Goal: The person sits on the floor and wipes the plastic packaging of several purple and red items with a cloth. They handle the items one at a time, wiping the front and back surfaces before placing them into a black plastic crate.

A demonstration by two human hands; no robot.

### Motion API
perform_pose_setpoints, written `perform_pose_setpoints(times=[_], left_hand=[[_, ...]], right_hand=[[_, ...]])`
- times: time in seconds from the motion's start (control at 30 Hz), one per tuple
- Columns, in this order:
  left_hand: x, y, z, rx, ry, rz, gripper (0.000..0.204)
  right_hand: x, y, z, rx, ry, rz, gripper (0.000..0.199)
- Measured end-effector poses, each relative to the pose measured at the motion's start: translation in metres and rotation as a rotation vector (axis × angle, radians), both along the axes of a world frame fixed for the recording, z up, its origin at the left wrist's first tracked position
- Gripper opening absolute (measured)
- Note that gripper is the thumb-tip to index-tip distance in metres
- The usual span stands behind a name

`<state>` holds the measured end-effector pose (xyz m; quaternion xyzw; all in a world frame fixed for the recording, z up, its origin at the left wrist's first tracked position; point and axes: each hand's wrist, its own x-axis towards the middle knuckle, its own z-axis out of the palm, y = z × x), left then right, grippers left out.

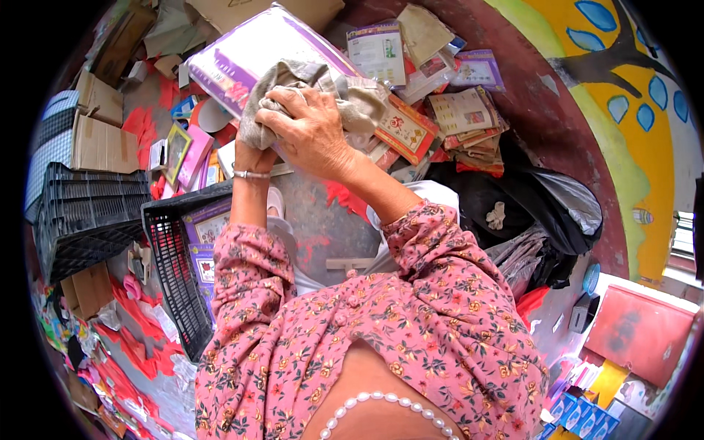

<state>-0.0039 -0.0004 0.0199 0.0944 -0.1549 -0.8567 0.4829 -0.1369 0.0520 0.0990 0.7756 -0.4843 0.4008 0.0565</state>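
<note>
A crumpled grey-beige cloth (265, 95) is bunched in my right hand (314, 133), whose fingers curl over it. My left hand (253, 157) sits just below, with a bracelet at the wrist; the cloth covers its fingers, so its grip does not show. Right behind the cloth, a large flat package (275, 42), white with purple edges and a shiny wrap, lies tilted. The cloth overlaps its near edge; whether a hand holds the package is hidden. To the right of the cloth is a red and orange booklet (405, 129).
Stacked booklets (463, 114) and a black bag (546, 205) lie to the right. At left stand a black crate (176, 271) holding purple packs, more black crates (88, 213) and cardboard boxes (110, 139). Red scraps (143, 136) litter the floor. A painted wall (623, 139) rises at right.
</note>
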Motion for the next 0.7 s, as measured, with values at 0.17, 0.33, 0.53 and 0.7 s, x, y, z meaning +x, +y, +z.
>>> perform_pose_setpoints(times=[0.17, 0.33, 0.53, 0.7], left_hand=[[0.028, -0.01, -0.015, 0.094, -0.222, 0.233, 0.043], [0.01, -0.007, 0.003, 0.095, -0.138, 0.379, 0.044], [0.011, 0.0, 0.014, 0.08, -0.145, 0.392, 0.044], [0.002, -0.005, 0.017, 0.082, -0.133, 0.415, 0.04]], right_hand=[[-0.059, -0.055, -0.002, 0.006, -0.036, -0.195, 0.028], [-0.157, -0.056, -0.044, 0.095, -0.197, -0.458, 0.037], [-0.145, -0.041, -0.014, 0.079, -1.017, -0.232, 0.023], [-0.13, -0.036, -0.021, 0.1, -1.13, -0.173, 0.019]])
